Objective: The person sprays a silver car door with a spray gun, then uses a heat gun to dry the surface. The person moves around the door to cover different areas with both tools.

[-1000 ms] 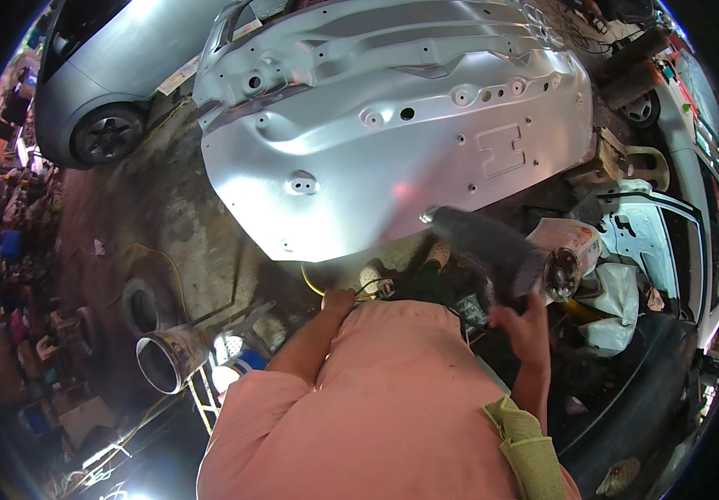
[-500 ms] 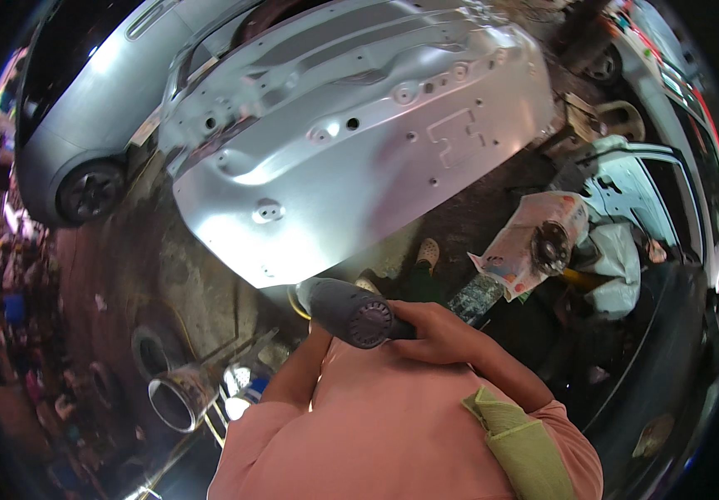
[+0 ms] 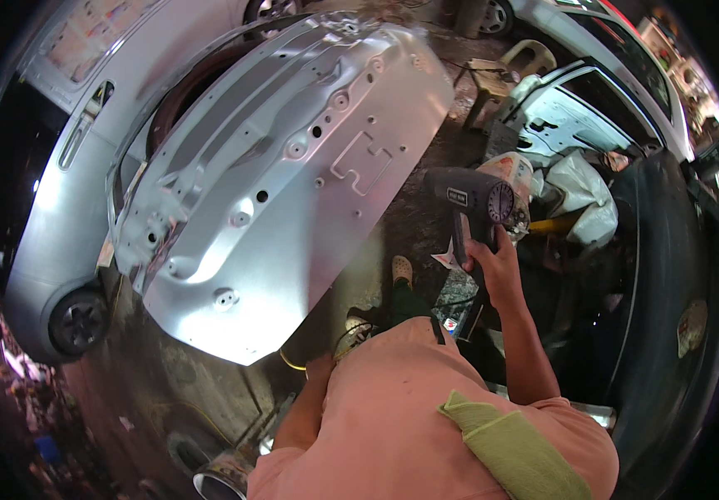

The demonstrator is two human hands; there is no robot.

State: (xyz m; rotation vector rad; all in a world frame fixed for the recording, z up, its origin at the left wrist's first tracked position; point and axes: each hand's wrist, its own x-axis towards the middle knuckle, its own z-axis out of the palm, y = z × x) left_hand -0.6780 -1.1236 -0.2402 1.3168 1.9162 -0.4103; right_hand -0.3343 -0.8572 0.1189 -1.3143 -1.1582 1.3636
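Note:
My right hand (image 3: 493, 265) is closed around the handle of a dark grey heat gun (image 3: 466, 190). The gun is held out to the right, its round vented back facing me and its barrel toward the panel. Behind it, a pale printed bag (image 3: 505, 169) is partly covered. Low beside my shirt is my left hand (image 3: 320, 367), its fingers hidden; a yellow cord (image 3: 291, 362) loops close to it. In front, tilted, stands a large bare silver car body panel (image 3: 276, 267) with holes and pressed ridges. Neither hand touches it.
A silver car body (image 3: 51, 225) with a black wheel (image 3: 79, 321) is at left. To the right are a detached car door (image 3: 555, 117), white plastic sheeting (image 3: 576, 192) and a long dark car part (image 3: 668, 275). A plastic chair (image 3: 529, 60) stands behind; a metal can (image 3: 224, 479) lies low left.
The view has turned right, so the panel sits further left. My right hand has carried the heat gun from before my torso outward to the right. My left hand stays low.

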